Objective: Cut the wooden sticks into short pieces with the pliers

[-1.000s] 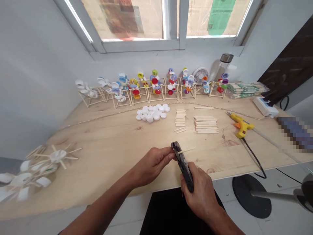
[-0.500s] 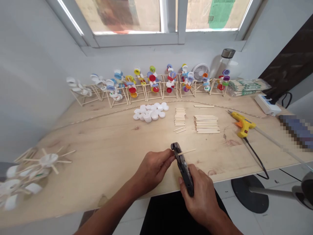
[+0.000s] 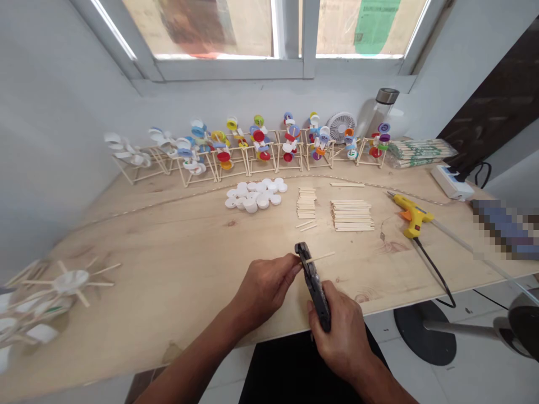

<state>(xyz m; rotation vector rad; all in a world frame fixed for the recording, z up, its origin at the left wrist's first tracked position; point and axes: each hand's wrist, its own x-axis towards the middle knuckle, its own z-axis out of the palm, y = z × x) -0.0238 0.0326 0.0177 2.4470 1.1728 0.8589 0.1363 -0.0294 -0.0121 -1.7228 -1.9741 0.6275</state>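
My left hand (image 3: 267, 286) pinches one end of a thin wooden stick (image 3: 323, 257) above the table's front edge. The stick passes across the head of a dark pliers-like hand tool (image 3: 315, 292), its free end pointing right. Wrapped around the tool's handles is my right hand (image 3: 342, 331). Whether the jaws press on the stick is too small to tell. Beyond my hands lie a pile of short cut sticks (image 3: 306, 203) and a stack of longer sticks (image 3: 352, 215), with white bottle caps (image 3: 252, 196) to their left.
Stick-framed wheels of coloured caps (image 3: 259, 143) line the wall, near a small fan (image 3: 342, 128) and bottle (image 3: 384, 109). On the right are a yellow glue gun (image 3: 412, 215), bagged sticks (image 3: 421, 152) and a power strip (image 3: 452, 182). Spoked cap wheels (image 3: 71, 281) lie at left.
The view has shifted slightly, so the table's contents sit a little farther left in it. Both hands keep the same hold on the stick and the tool.
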